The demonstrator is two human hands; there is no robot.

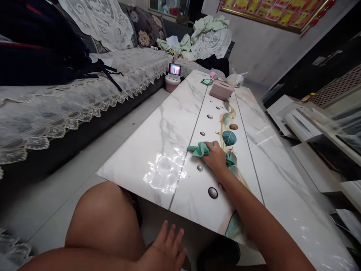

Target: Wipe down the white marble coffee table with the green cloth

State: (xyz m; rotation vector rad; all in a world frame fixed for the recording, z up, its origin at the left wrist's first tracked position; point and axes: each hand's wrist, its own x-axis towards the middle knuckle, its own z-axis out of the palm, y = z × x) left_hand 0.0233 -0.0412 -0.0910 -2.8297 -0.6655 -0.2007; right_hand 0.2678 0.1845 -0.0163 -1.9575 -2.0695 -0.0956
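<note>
- A long sofa [141,60] with a lace-edged, pale patterned cover runs along the left side, toward the far wall.
- The glossy white marble-patterned coffee table [149,131] stretches from near to far, with grey lines and a printed leaf design down its middle.
- A dark backpack [36,51] sits on the sofa at the left, straps trailing over the seat.
- A pink tissue box [221,90] stands toward the table's far end.
- The green cloth [200,149] lies bunched on the table's middle strip, near half, just short of a printed teal leaf [229,138].
- The right hand [214,157] grasps the cloth from above, pressing it against the tabletop.
- The left hand [165,251] is released, fingers spread, just short of the table's near edge, right of a bare knee [101,210].
</note>
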